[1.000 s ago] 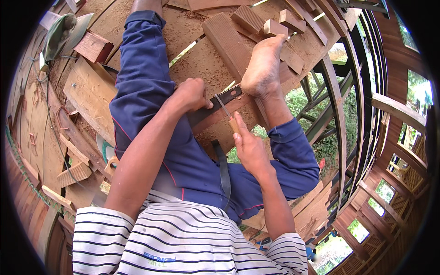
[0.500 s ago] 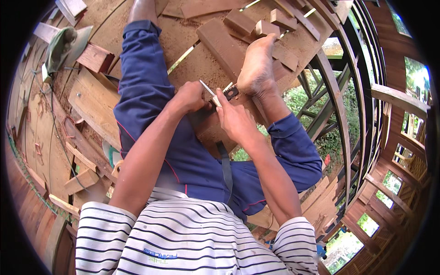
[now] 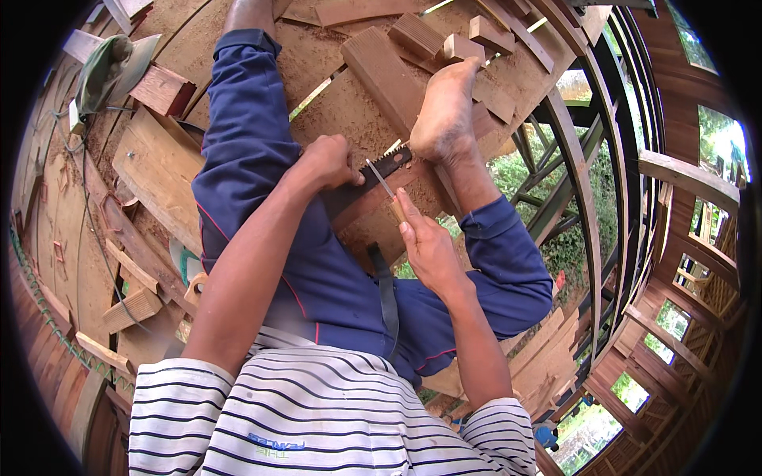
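A dark toothed saw blade (image 3: 386,164) lies along a reddish wooden beam (image 3: 367,219) between my legs. My left hand (image 3: 327,161) is closed on the blade's left part, hiding that part. The blade's right end, with a hole in it, reaches the heel of my bare right foot (image 3: 443,111). In my right hand (image 3: 429,247) is a slim metal file (image 3: 379,178) with a pale wooden handle, thumb laid along it. The file slants up to the left, its tip at the toothed blade; whether it touches the teeth I cannot tell.
Several wooden blocks (image 3: 417,36) and a thick plank (image 3: 385,79) lie beyond my foot. A cap (image 3: 115,71) rests on timber at the far left, with a cord (image 3: 95,214) nearby. On the right, dark metal framing (image 3: 567,178) stands over greenery below. Sawdust covers the boards.
My right hand has drawn back toward my body and a little right, bringing the file with it. More of the toothed blade shows now. My left hand has stayed nearly in place.
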`<action>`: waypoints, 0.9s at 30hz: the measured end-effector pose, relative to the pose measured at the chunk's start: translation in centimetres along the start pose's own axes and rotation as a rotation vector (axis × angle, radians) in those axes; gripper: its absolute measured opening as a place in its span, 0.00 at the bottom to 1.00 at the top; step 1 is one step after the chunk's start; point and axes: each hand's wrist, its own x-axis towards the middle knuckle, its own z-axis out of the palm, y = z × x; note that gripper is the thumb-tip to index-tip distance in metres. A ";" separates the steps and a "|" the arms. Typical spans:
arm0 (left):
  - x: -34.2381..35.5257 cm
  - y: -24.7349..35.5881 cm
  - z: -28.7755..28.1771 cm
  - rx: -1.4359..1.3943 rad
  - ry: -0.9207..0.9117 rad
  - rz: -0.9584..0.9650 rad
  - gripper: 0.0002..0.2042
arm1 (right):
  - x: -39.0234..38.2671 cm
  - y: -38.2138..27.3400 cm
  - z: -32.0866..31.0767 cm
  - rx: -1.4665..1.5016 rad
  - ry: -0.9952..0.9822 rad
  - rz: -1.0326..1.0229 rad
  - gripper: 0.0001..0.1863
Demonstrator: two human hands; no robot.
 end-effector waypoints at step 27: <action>-0.7 -0.3 0.5 -0.019 0.050 0.086 0.18 | 0.0 -1.6 -0.7 -0.321 -0.193 0.161 0.35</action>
